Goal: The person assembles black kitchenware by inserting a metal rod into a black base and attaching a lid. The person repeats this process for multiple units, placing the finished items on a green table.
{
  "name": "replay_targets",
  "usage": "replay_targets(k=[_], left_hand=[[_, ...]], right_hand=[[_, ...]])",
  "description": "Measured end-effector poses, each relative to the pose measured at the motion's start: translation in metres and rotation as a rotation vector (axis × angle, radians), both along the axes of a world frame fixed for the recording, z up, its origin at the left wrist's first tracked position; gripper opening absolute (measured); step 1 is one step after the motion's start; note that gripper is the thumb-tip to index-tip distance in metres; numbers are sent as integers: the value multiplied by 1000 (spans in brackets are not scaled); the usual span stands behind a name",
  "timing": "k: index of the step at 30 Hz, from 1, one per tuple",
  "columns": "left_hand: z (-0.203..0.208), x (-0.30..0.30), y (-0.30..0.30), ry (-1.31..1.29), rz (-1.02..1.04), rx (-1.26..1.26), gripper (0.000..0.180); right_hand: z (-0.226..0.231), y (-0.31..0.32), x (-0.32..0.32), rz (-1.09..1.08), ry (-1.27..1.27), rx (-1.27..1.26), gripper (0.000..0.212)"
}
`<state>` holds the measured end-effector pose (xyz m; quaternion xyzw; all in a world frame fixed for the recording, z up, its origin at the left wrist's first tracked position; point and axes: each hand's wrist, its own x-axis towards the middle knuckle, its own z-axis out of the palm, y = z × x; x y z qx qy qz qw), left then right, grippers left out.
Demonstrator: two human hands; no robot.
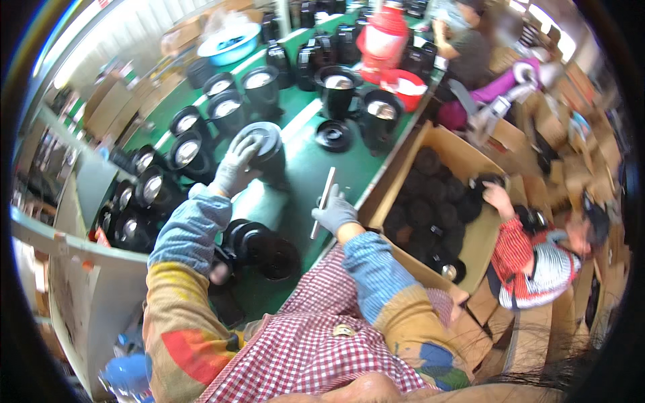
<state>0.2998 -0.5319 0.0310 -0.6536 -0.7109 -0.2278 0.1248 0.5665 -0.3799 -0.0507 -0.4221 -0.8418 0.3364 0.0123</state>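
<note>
Across the long green worktop [306, 171] stand many black kettle bodies with shiny steel insides, most along its left edge and far end. Beside its right edge sits a big open cardboard box [480, 232], brown and plain, filled with round black lids; another person's hand [496, 195] reaches into it. At the far end stands a tall red container [383, 40] with a pale label, and a light blue basin [232, 43] near the far left corner. Near the middle, the left hand [234, 166], gloved in grey, is clamped on the top of a black kettle [265, 149]. The right hand [334, 211], also gloved, is closed round the lower end of a slim pale stick [324, 195] close to the right edge.
</note>
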Motion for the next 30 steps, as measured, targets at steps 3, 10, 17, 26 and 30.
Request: replay_targets(k=[3,10,17,26,30], left_hand=[[8,11,-4,10,-2,22,83],[120,161,12,-13,-288,81,79],[96,317,25,-223,-868,-11,76],[38,449,-20,51,-747,-599,68],[30,477,-35,158,-815,-563,64]], right_hand=[[24,-5,11,112,109,-221,47],[39,33,204,-361,748,-254,34],[50,-46,444,-834,1395,-448,61],[33,-131,502,-849,1461,-281,68],[51,-127,481,-705,1387,-206,78]])
